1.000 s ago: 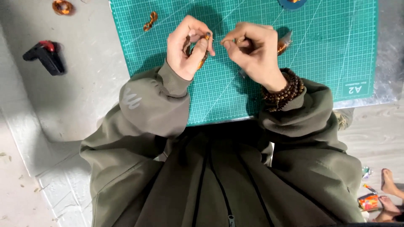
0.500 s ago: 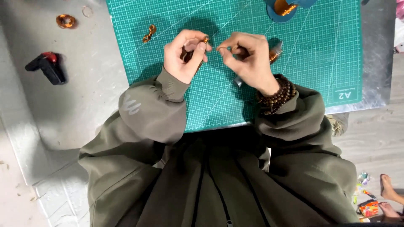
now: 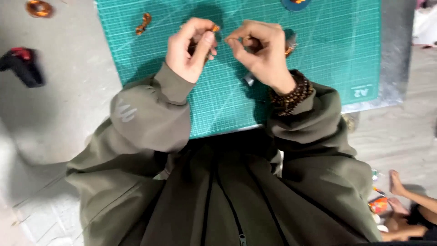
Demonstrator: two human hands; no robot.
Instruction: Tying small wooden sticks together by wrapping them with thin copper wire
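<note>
Grey tabletop (image 3: 68, 118) carried a green cutting mat (image 3: 318, 59), over whose near half both hands worked above olive sleeves, a brown bead bracelet (image 3: 291, 93) on the right wrist. Left hand (image 3: 189, 50) pinched a small copper-coloured piece (image 3: 214, 29) between thumb and fingertips, while right hand (image 3: 259, 52), just beside it, was curled with fingertips pinched, on what I cannot tell. Farther off lay a twisted copper scrap (image 3: 144, 23), a copper coil (image 3: 39, 8) and a black-and-red tool (image 3: 22, 66).

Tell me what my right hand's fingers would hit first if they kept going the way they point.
Probably the left hand: the right hand has its fingers aimed at it across a narrow gap, toward the small copper-coloured piece pinched there. Depth is unclear.
</note>
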